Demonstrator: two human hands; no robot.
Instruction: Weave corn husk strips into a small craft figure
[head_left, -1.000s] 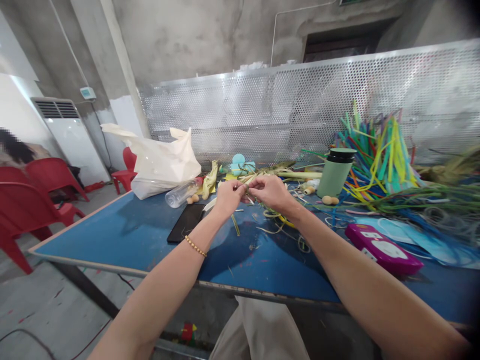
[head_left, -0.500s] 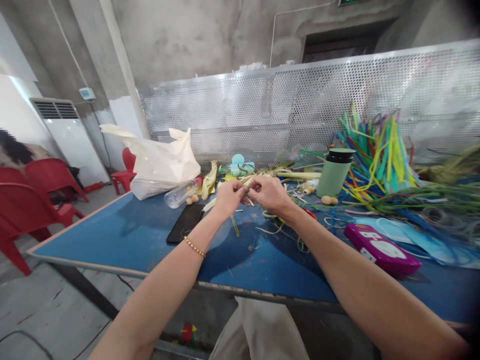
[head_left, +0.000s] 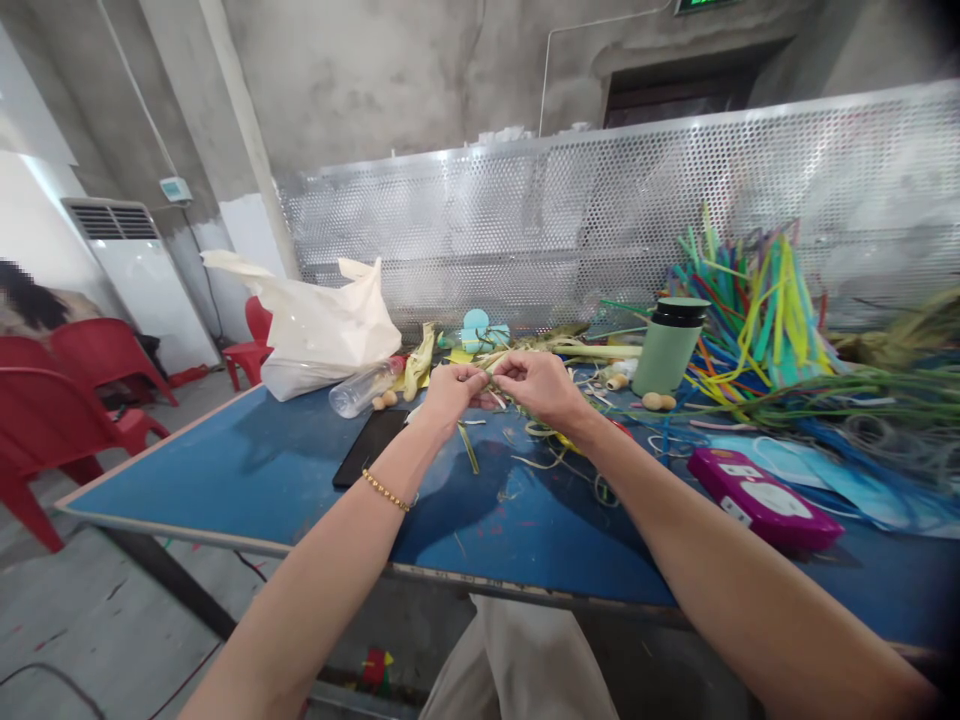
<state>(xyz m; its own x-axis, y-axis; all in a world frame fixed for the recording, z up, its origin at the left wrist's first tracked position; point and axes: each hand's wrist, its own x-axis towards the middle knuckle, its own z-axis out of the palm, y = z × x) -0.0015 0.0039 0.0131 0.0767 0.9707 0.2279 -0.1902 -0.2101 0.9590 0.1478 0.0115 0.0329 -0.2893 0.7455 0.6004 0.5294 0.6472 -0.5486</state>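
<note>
Blue table (head_left: 247, 480) — left hand (head_left: 451, 394), right hand (head_left: 543, 390) outstretched, nearly touching — both pinching green strip (head_left: 490, 384).

I see table (head_left: 217, 470) in front of perforated metal panel (head_left: 450, 230). On it, left: plastic bag (head_left: 330, 330), bottle (head_left: 354, 394) before it, phone (head_left: 366, 450) nearer my camera. Left hand (head_left: 454, 392), right hand (head_left: 544, 390) between phone and tumbler (head_left: 667, 352). Right: strip bundle (head_left: 784, 310) behind, plastic case (head_left: 765, 500) before face mask (head_left: 787, 457).

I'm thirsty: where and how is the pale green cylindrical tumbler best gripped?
Probably around the tumbler's mid-body, from the near side, above the tan, rounded lumps at its base: the tumbler stands upright, its wall looks straight, and colourful thin strips crowd its right.
</note>
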